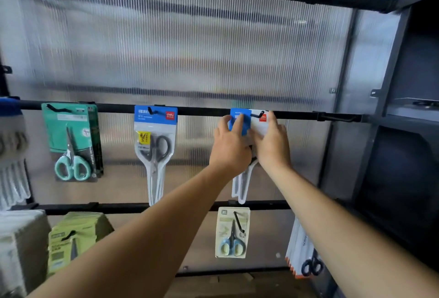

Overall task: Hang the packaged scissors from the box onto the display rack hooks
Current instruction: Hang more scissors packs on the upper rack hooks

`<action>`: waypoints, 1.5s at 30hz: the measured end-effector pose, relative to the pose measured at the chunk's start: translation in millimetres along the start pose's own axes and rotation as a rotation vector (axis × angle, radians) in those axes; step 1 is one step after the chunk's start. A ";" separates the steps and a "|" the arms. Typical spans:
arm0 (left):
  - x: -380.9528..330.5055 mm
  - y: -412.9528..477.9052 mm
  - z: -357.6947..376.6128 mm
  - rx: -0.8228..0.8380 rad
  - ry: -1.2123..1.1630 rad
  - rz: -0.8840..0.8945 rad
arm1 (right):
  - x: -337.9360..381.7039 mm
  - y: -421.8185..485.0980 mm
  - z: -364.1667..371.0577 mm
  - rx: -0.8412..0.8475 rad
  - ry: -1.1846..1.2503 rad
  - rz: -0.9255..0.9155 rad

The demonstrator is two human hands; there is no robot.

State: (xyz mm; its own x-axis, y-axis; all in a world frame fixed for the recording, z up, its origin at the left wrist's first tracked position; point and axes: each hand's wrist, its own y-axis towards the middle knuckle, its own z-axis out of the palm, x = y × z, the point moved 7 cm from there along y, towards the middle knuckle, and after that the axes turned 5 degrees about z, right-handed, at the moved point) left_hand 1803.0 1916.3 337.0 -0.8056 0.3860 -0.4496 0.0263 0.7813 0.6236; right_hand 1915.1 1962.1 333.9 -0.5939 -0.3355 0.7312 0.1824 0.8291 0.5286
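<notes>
Both hands are raised to the middle rail (204, 110) of the display rack, gripping one packaged pair of scissors (247, 120) by its card header. The left hand (229, 148) pinches the blue side of the header, fingers spread over its front. The right hand (272, 145) holds the white side, its fingertips up at the black hook (257, 114); the hook's tip shows in front of the card near the top edge. The pack's clear lower end hangs below the wrists. Left along the same rail hangs a matching blue-header scissors pack (155, 148), and farther left a green-carded pair (71, 140). On the lower rail, a small blue-handled scissors pack (232, 232) hangs beneath the hands, a stack of green packs (76, 233) sits lower left, and more packs (306, 257) hang lower right. A ribbed translucent panel (178, 48) backs the rack.
</notes>
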 end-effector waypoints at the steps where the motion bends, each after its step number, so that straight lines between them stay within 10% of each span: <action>1: 2.4 -2.9 0.7 0.001 0.002 0.005 | -3.7 -3.8 1.1 0.006 -0.012 0.013; 13: 69.9 -136.6 19.2 0.165 0.407 0.031 | -69.7 -150.6 51.2 0.290 -0.453 0.124; 31: 219.9 -376.5 10.9 0.626 0.509 -0.140 | -72.4 -395.6 208.7 0.853 -0.729 -0.404; 38: 262.2 -433.6 23.6 0.830 0.401 -0.229 | -149.9 -461.3 257.5 1.258 -0.720 -0.111; 45: 290.2 -475.9 48.5 1.144 0.471 -0.134 | -169.5 -475.6 277.1 1.250 -0.652 0.022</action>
State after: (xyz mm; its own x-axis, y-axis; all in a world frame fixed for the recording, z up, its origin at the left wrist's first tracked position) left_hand 1585.4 1680.3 -121.2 -0.9692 0.2419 -0.0463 0.2379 0.8708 -0.4302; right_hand 1711.9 1748.7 -161.0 -0.9140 -0.3382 0.2244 -0.4052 0.7912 -0.4581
